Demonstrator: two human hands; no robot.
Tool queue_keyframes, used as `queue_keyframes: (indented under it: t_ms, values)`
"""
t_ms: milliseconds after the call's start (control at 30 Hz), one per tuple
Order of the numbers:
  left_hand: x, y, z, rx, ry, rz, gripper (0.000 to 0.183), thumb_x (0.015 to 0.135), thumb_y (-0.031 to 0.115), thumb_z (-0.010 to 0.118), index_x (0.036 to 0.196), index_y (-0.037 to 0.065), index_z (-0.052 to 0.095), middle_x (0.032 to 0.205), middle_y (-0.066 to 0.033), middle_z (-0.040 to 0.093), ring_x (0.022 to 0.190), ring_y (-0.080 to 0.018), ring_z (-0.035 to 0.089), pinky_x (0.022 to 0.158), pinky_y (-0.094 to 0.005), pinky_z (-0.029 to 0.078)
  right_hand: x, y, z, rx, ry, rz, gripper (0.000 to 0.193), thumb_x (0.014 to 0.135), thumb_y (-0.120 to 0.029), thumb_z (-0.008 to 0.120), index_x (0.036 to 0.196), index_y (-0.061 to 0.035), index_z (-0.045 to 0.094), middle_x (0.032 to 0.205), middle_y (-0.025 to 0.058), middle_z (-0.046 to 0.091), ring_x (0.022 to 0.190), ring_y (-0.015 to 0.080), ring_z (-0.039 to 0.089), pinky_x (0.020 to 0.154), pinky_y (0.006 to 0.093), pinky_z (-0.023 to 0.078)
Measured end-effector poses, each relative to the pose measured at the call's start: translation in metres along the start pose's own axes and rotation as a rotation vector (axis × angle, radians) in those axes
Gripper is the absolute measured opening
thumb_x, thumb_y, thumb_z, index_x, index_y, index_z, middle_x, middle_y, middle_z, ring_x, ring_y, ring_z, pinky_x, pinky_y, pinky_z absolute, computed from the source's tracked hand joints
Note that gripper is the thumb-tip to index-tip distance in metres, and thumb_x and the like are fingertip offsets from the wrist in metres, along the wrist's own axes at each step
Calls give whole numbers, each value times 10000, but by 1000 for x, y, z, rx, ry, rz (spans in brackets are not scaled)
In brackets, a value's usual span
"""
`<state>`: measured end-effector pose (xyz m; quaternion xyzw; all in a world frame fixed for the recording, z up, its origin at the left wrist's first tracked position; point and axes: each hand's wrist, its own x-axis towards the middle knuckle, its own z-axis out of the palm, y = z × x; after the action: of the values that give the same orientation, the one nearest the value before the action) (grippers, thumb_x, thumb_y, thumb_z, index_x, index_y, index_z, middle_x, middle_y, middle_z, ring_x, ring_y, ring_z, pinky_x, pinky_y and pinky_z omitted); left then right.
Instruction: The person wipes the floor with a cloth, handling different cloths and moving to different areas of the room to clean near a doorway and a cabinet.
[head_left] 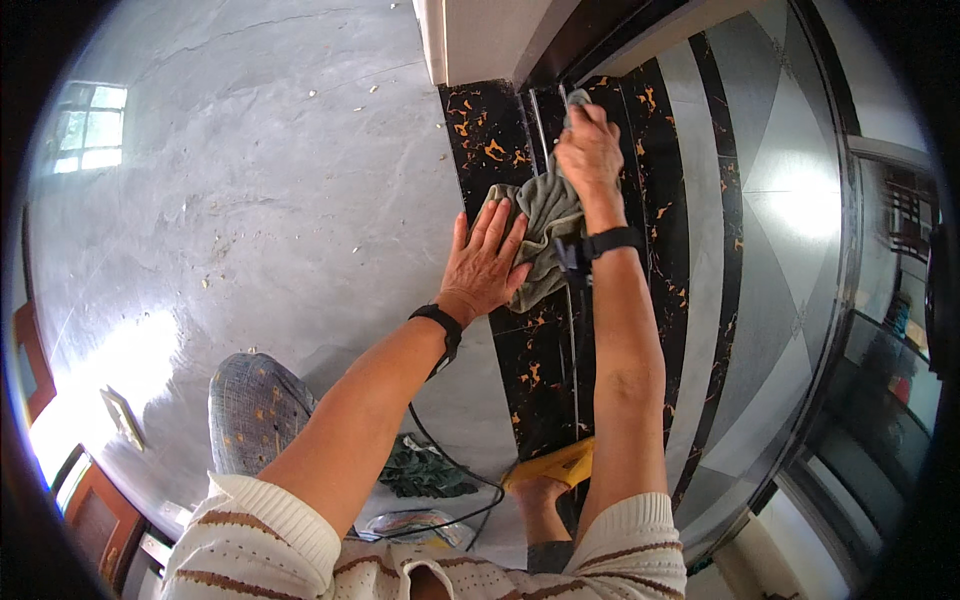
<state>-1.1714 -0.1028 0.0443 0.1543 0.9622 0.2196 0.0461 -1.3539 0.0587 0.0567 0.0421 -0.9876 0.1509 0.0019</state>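
Observation:
A grey-green cloth (548, 210) lies bunched on the black and gold marbled threshold strip (530, 370). My left hand (484, 262) rests flat on the cloth's left side, its fingers outstretched and slightly spread. Farther forward, my right hand (590, 152) is closed around another part of the same cloth, and a bit of it pokes out past the fingers. That hand is over the thin metal track (541, 125) that runs along the threshold, close to the foot of the dark door frame (550, 50). Dark bands are on both wrists.
Small pale crumbs dot the grey marbled floor (280, 170) on the left. Beside my knee lie a dark green crumpled cloth (425, 468) and a black cable (465, 470). My foot wears a yellow slipper (565, 462). A white wall corner (480, 45) stands ahead; patterned tiles (770, 230) extend right.

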Motion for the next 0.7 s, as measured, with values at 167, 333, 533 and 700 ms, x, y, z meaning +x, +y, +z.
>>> queue_keyframes:
  t_ms: [167,333,533,700]
  values:
    - [-5,-2,-1,16,-52,-37,656,913,450,549,1456,113,402,1560,-150,279,1467,-309,211,1150,-584,172,4,-28,3,458,375,-35,325,877,-144,587,1198,-110,624,1167,160,608,1027,377,573,870,468,489]
    - [-1,3,-2,-60,-15,7,674,886,401,597,1442,77,400,1550,-180,280,1469,-325,207,1150,-585,166,18,-40,7,-44,122,48,368,842,-159,606,1202,-83,606,1234,123,571,1099,392,535,878,488,506]
    - [0,6,2,-26,5,-4,656,902,436,564,1448,105,415,1558,-158,280,1469,-310,207,1150,-580,181,52,-24,-4,16,-161,-41,200,808,-119,598,943,-46,725,1127,123,630,1038,342,588,789,425,531]
    - [1,5,-5,-19,-9,-22,663,912,424,559,1465,100,386,1561,-159,270,1471,-316,200,1154,-580,163,18,17,-3,1167,140,314,354,827,-97,654,1168,-1,671,1090,153,656,941,293,655,825,379,515]
